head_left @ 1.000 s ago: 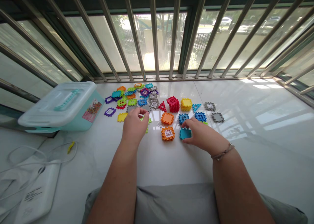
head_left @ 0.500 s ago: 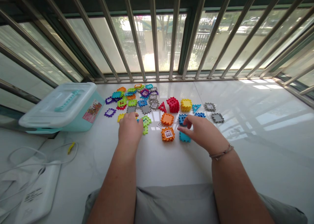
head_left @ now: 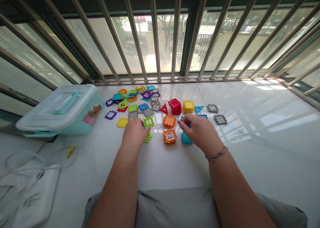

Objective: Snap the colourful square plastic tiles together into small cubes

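Nearest us, our left hand (head_left: 134, 133) lies curled among the flat pieces, its fingers (head_left: 131, 121) bent down just beside a green tile (head_left: 148, 122); we cannot tell whether they hold anything. Our right hand (head_left: 200, 131) arches over a blue piece (head_left: 182, 118), its fingers (head_left: 187, 120) half curled, and again we cannot tell if they grip. Just below that hand sit a teal cube (head_left: 186, 139) and an orange cube (head_left: 170, 136). Farther off stand a red cube (head_left: 174, 106) and a yellow cube (head_left: 188, 106), with loose tiles (head_left: 140, 99) spread behind. Anything lifted here must come clear of close neighbours. A plastic box (head_left: 60, 109) stands left, below the railing (head_left: 155, 34).
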Demonstrator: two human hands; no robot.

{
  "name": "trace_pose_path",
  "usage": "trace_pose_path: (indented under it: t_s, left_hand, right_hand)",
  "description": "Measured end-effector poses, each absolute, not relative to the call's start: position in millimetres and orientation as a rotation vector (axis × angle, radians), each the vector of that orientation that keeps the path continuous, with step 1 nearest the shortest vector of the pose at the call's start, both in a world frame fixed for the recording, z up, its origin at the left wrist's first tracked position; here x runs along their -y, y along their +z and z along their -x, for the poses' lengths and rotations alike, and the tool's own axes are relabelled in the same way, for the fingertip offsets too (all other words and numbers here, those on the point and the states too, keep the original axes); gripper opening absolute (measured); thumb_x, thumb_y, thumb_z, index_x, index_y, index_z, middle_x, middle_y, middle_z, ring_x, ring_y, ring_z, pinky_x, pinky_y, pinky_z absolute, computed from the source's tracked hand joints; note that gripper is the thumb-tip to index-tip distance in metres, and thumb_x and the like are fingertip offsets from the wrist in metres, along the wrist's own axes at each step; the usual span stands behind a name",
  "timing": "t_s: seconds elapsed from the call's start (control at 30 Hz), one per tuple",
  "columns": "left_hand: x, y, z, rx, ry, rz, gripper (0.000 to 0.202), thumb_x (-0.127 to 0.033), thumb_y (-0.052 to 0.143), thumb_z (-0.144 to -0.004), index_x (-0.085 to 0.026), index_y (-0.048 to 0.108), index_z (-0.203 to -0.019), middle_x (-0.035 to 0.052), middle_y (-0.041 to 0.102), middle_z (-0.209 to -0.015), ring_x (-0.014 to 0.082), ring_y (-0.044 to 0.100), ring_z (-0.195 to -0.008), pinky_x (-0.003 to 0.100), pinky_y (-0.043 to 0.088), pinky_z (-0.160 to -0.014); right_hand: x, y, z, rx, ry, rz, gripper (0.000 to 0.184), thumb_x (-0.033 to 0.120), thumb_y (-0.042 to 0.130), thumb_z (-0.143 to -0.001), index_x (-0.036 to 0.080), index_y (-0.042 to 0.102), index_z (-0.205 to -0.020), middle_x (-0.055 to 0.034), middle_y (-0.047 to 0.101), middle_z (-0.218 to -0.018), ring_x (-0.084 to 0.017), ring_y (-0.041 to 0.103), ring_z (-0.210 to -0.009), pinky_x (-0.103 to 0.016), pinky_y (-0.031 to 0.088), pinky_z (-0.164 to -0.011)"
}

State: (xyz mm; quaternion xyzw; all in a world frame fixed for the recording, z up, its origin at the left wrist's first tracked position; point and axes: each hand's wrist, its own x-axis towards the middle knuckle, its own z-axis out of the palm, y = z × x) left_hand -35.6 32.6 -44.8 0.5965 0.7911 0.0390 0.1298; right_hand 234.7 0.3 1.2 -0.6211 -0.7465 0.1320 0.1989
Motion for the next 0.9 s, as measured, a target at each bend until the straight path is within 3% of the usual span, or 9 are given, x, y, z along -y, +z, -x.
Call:
trace_pose_path:
  t_s: [0.1,0.23,0.33,0.47,0.67,0.9]
  left_hand:
    - [-32.3,-44.6,35.6,-2.3,0.132,-1.723,0.036,-0.044,0.083,-0.091,-0.02,0.074,-0.116,0.0204,0.07,-0.14,0.0343,0.072,-0.123,0.04,0.055,-0.103]
    - [-31.8,-45.4,36.2,-2.238,0.175,-1.698,0.02,-0.036,0.079,-0.092,-0.025,0.072,-0.107,0.0122,0.081,-0.115,0.0314,0.076,-0.104,0.036,0.054,-0.083]
    - [-31.9,-47.9,37.8,-2.237,0.219,-1.73,0.018,-0.034,0.078,-0.09,-0.027,0.072,-0.105,0.0103,0.083,-0.103,0.034,0.077,-0.099,0.037,0.052,-0.077]
    - [-32.4,-48.7,39.5,-2.28,0.248,-1.785,0.016,-0.034,0.072,-0.093,-0.026,0.076,-0.106,0.0156,0.084,-0.104,0.0386,0.078,-0.1,0.041,0.055,-0.079]
    - [-29.8,-38.1,38.4,-2.405,0.254,-1.696,0.03,-0.04,0.058,-0.103,-0.022,0.077,-0.119,0.0216,0.084,-0.109,0.0423,0.078,-0.103,0.046,0.056,-0.082]
    - [-26.2,-24.1,35.2,-2.474,0.439,-1.583,0.025,-0.038,0.063,-0.103,-0.024,0.075,-0.119,0.019,0.083,-0.109,0.0422,0.077,-0.107,0.046,0.056,-0.085]
  right_hand:
    - [-0.2,1.5,-234.9,2.072,0.372,1.724,0.029,0.04,0.067,-0.106,0.024,0.063,-0.082,-0.0018,0.072,-0.077,-0.02,0.061,-0.071,-0.032,0.033,-0.067]
    - [0.0,1.4,-234.8,2.07,0.415,1.681,0.032,0.043,0.066,-0.106,0.025,0.061,-0.08,-0.0021,0.07,-0.075,-0.02,0.06,-0.069,-0.032,0.033,-0.066]
    - [0.1,1.4,-234.8,2.076,0.426,1.648,0.035,0.045,0.064,-0.107,0.025,0.06,-0.079,-0.0026,0.069,-0.074,-0.02,0.059,-0.067,-0.033,0.033,-0.066]
    - [0.1,0.9,-235.6,2.06,0.415,1.622,0.035,0.046,0.064,-0.107,0.025,0.06,-0.079,-0.0026,0.069,-0.073,-0.019,0.059,-0.066,-0.032,0.034,-0.065]
    - [0.0,-0.1,-236.5,2.041,0.424,1.617,0.034,0.045,0.065,-0.106,0.025,0.06,-0.08,-0.0017,0.069,-0.073,-0.018,0.058,-0.065,-0.032,0.034,-0.066]
    - [-0.3,-1.0,-236.3,2.035,0.421,1.596,0.034,0.045,0.065,-0.106,0.024,0.06,-0.079,-0.0015,0.068,-0.072,-0.018,0.057,-0.064,-0.032,0.034,-0.066]
